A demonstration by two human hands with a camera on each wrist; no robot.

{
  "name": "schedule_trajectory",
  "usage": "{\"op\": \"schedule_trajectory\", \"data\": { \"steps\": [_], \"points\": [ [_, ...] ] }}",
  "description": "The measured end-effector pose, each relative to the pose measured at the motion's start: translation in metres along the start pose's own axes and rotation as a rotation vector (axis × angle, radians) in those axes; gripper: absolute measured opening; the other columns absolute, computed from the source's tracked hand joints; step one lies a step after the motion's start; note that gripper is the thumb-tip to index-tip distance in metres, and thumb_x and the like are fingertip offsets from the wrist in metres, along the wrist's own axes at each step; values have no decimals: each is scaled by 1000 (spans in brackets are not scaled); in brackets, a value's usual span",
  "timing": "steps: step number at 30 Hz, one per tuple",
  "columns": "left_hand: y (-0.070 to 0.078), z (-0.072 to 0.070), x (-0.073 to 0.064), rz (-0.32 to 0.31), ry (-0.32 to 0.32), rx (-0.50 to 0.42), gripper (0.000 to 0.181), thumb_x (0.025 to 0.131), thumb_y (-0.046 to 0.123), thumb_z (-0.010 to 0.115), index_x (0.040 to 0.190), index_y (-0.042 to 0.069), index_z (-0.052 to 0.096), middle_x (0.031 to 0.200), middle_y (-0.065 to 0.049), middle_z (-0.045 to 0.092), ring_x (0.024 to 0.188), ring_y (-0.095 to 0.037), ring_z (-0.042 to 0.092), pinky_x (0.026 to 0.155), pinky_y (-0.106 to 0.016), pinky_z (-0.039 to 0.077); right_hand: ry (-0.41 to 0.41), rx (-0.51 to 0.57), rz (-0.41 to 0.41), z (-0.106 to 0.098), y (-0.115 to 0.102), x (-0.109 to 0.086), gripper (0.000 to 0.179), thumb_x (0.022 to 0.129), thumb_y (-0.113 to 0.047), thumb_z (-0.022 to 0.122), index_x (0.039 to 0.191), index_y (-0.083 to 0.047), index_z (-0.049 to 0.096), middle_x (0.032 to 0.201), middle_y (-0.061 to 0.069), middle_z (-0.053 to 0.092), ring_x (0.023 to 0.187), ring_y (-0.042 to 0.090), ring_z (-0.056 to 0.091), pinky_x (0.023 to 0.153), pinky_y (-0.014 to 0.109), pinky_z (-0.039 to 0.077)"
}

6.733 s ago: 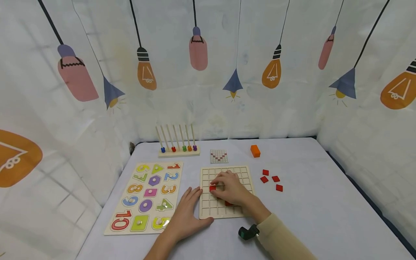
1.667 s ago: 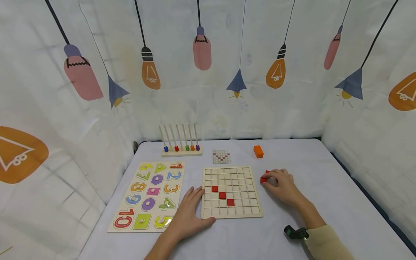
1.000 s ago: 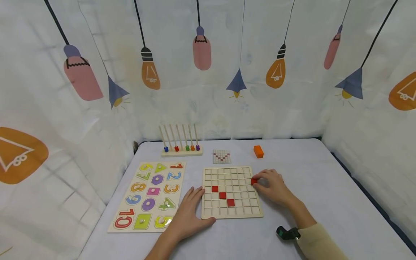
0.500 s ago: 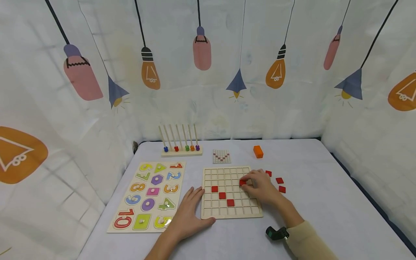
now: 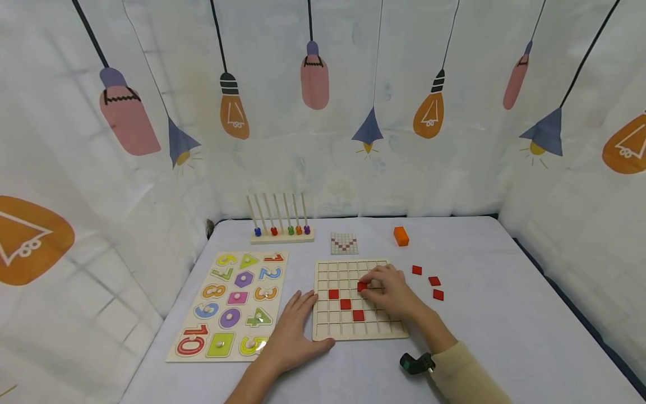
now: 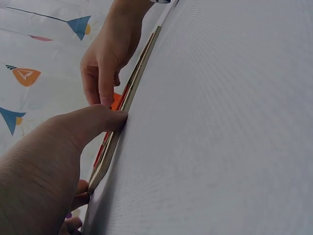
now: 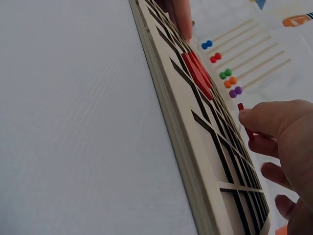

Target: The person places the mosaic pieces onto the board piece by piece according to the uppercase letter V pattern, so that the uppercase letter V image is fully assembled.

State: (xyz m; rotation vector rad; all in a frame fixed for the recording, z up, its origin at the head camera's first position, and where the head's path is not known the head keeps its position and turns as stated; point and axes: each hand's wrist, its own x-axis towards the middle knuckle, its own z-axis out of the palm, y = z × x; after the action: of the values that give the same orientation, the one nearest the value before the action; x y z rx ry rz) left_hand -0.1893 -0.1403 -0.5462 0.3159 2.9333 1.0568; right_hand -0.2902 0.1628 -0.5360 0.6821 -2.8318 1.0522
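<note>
A wooden grid board [image 5: 323,331] lies at the middle of the table, with three red square tiles in its cells, stepping down to the right; one is the lowest tile [image 5: 358,315]. My right hand [image 5: 391,292] pinches another red tile [image 7: 246,122] between thumb and fingers, close over the board's middle. In the right wrist view that tile stands on edge above the grid. My left hand [image 5: 292,334] rests at the board's left side, its fingers along the left edge and its thumb [image 6: 115,119] at the near edge.
Right of the board lie three loose red tiles [image 5: 434,280]. Behind stand an orange block [image 5: 401,235], a small pattern card [image 5: 344,243] and a peg rack with beads [image 5: 282,238]. A number puzzle board [image 5: 174,350] lies left.
Three red tiles came to show in the board. My right hand took a fourth from the loose ones and carried it left over the board. My left hand stayed at the board's edge.
</note>
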Motion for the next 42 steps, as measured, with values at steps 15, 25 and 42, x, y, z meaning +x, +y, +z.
{"op": "schedule_trajectory", "data": {
  "steps": [15,25,42],
  "points": [
    [0,-1,0,13,0,3,113,78,72,89,169,20,48,179,6,42,174,-34,21,136,-65,32,-21,-17,-45,9,-12,9,22,101,-36,83,123,-33,82,127,-18,73,126,13,54,107,47,39],
    [1,-2,0,6,-4,6,113,78,71,89,169,20,48,179,6,42,174,-33,21,136,-65,32,-43,-14,-52,15,-24,23,23,102,-38,83,125,-34,81,130,-17,72,126,12,53,113,51,42],
    [-3,-1,1,21,-2,7,113,79,74,87,170,21,47,179,5,42,174,-34,21,135,-66,33,-72,-59,-121,31,-45,41,22,104,-36,80,124,-30,83,130,-11,74,116,13,54,101,45,42]
  ]
}}
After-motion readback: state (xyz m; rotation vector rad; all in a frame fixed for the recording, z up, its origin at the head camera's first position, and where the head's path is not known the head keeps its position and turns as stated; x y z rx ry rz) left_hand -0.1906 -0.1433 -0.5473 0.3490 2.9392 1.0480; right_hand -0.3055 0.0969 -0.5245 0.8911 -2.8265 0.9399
